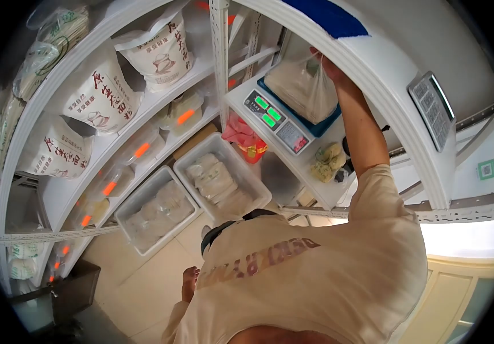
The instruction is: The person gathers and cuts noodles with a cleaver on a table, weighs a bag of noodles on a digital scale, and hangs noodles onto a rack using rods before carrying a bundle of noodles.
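On the blue tray (331,119) of a digital scale (278,123) lies a clear plastic bag (301,86) with a pale, flat stack inside. My right hand (328,64) is closed on the gathered top of this bag, at the tray's far right side. Green digits glow on the scale's display. My left hand (189,282) hangs low beside my body, away from the shelves. Its fingers are curled, and whatever may be inside them is hidden. Nearest to my right forearm, a bag of yellowish-green contents (328,162) sits on the scale's shelf.
Two white bins (161,226) of bagged pale goods stand on the floor. Printed flour sacks (100,94) and lidded containers (143,150) with orange labels fill the left shelves. A red plastic bag (244,137) hangs beside the scale. A calculator-like device (432,110) is mounted at right.
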Demonstrator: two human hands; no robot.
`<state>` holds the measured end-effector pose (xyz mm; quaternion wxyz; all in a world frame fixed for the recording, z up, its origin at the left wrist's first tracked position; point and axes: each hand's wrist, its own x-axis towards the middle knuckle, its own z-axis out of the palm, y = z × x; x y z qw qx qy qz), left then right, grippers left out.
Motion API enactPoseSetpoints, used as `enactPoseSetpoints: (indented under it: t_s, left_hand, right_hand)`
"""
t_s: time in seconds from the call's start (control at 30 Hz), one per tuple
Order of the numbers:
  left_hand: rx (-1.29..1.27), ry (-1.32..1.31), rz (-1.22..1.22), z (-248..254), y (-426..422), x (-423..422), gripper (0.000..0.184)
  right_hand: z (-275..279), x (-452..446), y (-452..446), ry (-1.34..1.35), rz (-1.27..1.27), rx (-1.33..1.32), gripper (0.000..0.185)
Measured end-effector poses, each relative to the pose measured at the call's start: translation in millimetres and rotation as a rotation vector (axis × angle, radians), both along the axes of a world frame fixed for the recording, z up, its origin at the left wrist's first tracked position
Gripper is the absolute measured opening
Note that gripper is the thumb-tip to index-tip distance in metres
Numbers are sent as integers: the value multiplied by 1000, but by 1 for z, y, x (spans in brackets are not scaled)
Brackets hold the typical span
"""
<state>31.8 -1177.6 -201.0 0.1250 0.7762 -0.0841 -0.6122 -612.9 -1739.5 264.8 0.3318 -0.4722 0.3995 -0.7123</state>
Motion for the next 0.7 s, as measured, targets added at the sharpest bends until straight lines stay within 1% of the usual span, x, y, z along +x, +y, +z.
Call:
enactPoseSetpoints:
  t_s: [0.03, 0.07, 0.1, 0.13, 0.17, 0.2, 0.23, 0.27, 0.3, 0.33, 0.37, 0.4, 0.43, 0.5, 0.53, 0.63, 0.67, 0.7]
  left_hand:
    - [-100, 45, -30, -23, 8, 10, 20]
    - [-203, 94, -55, -34, 11, 15, 17]
    - [-304, 146, -75, -27, 7, 12, 15]
    - [-330, 46, -479, -30, 6, 19, 15]
    - [-374, -145, -949, -32, 4, 25, 15]
    - [-449, -332, -1303, -34, 3, 31, 15]
    - [-418, -274, -1190, -32, 8, 34, 15]
    - [-393, -229, -1084, -30, 8, 36, 15]
    - [-362, -174, -948, -28, 7, 38, 15]
    - [-336, -130, -826, -26, 9, 38, 15]
    - [-320, -98, -741, -25, 10, 40, 16]
    - [-314, -74, -686, -24, 10, 41, 16]
    - [-315, -61, -664, -25, 11, 43, 16]
    - [-328, -45, -674, -26, 13, 47, 17]
    - [-347, -44, -707, -26, 13, 48, 18]
    - [-417, -6, -840, -26, 5, 47, 19]
    - [-353, 62, -546, -28, 11, 49, 21]
    - [-319, 124, -201, -12, 9, 42, 24]
  right_hand:
    - [-4, 1, 0, 15, 36, 0, 38]
    - [-9, -1, -1, 24, 95, 0, 39]
    - [-11, -4, 2, 19, 186, 12, 40]
    - [-12, -15, 7, 4, 314, 50, 39]
    - [-17, -20, 5, 58, 217, 96, 39]
    - [-22, -25, 2, 110, 123, 147, 39]
    - [-34, -24, -5, 228, -192, 215, 39]
    - [-31, -21, 6, 144, -229, 243, 33]
    - [-30, -20, 15, 138, -229, 242, 33]
    - [-30, -22, 23, 76, -269, 272, 29]
    - [-29, -23, 33, 14, -309, 304, 25]
    - [-27, -24, 43, -2, -329, 276, 19]
    - [-27, -26, 50, -4, -325, 276, 19]
    - [-27, -31, 62, -6, -410, 277, 15]
    - [-21, -23, 70, -104, -433, 225, 15]
    - [-22, -29, 87, -69, -474, 246, 16]
    - [-27, -36, 90, -143, -455, 242, 15]
    - [-27, -37, 93, -145, -456, 243, 15]
